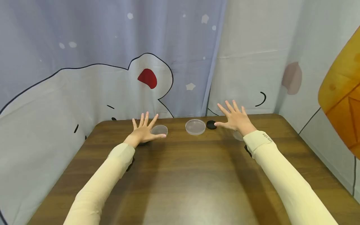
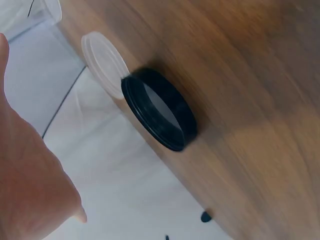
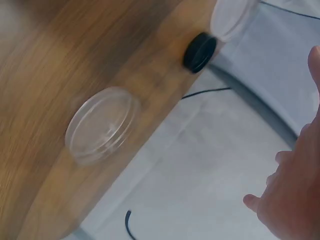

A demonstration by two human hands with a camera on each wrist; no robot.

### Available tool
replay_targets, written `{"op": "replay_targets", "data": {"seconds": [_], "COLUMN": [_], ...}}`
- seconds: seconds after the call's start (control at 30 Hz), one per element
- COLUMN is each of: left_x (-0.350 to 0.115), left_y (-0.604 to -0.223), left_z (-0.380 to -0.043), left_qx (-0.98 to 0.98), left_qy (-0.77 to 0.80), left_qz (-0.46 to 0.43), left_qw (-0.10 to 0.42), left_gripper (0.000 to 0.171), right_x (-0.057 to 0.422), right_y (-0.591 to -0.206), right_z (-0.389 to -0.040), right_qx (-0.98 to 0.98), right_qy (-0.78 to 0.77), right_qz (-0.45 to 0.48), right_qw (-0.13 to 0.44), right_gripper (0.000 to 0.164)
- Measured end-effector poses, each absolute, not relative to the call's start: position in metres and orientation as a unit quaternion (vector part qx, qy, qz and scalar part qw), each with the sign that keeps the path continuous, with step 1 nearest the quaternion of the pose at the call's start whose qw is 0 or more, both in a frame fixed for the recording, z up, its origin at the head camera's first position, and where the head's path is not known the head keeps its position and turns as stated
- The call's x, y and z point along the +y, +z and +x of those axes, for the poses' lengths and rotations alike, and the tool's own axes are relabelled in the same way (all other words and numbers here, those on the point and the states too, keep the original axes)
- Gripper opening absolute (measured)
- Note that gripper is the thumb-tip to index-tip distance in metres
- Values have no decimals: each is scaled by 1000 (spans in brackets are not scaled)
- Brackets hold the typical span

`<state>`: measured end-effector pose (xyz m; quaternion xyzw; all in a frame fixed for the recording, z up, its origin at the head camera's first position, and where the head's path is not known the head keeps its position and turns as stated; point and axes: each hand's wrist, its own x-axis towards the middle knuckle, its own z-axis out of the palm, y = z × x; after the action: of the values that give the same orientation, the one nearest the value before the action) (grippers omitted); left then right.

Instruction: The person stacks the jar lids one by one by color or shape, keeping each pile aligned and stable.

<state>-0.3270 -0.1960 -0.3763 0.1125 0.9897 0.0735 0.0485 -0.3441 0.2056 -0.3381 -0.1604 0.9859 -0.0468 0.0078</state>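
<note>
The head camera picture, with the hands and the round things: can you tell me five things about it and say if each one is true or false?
1. The left hand has its fingers spread out. True.
2. In the picture, the small black round piece is just right of the middle clear dish. True.
3. The right hand is gripping the small black round piece. False: the right hand has its fingers spread and holds nothing.
4. The table is bright blue. False: the table is brown, with a wood grain.
5. The curtain has a red patch on it. True.
</note>
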Motion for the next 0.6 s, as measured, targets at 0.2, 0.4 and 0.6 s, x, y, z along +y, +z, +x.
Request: {"op": "replay_targets", "data": {"seconds": [0.2,0.4,0.6], "left_x": [-210,-209,-181], "left_y": [-371,-368,-368], "left_z": [-327,-328,-325], "left_qx": [988,977,950], "left_qy": [97,177,279], "left_qz": [112,120,139], "left_qw": [49,20,-2], "left_gripper": [108,117,123], "right_x": [198,185,172], "right_y": [-338,-347,-366], "right_z": [-344,-339,-330], "right_qx": [981,958,918], "right_qy": [-113,-239,-350], "right_qz": [-157,-153,-182], "right_qw": [33,32,43], "right_gripper": [98,109,120]}}
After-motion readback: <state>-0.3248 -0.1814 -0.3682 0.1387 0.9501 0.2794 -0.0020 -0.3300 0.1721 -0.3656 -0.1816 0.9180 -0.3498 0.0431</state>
